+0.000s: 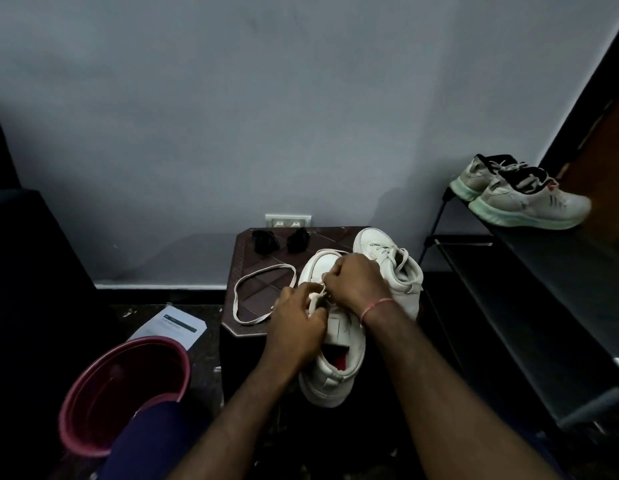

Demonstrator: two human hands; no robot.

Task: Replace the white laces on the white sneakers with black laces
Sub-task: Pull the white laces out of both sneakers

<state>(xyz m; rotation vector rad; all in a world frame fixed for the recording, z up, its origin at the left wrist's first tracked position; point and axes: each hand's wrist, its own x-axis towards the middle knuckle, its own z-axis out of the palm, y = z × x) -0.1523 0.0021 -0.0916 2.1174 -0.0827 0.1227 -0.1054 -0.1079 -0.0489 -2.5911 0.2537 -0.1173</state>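
left hand [297,320]: fingers curled, pinching the white lace [266,270] at the eyelets of the near sneaker [339,362].
right hand [353,282]: curled over the sneaker's front, fingertips pinching the same lace just beside the left hand; a pink thread [375,306] circles the wrist.
near sneaker: white, toe pointing away, heel overhanging the near edge of the tabletop [242,247]; red lining shows inside the opening.
white lace: a loose length lies in an open loop on the tabletop, left of the sneaker.
far sneaker [394,271]: white, laced in white, touching the near one on its right.
black laces [265,241]: two bundles at the tabletop's far edge, well apart from the hands.
writing: a printed sheet [173,327] lies on the floor to the left, text too small to read; no brand legible on the sneakers.
surroundings: pink bucket [124,386] lower left; pale running shoes [522,199] on a dark rack [529,289] at right.
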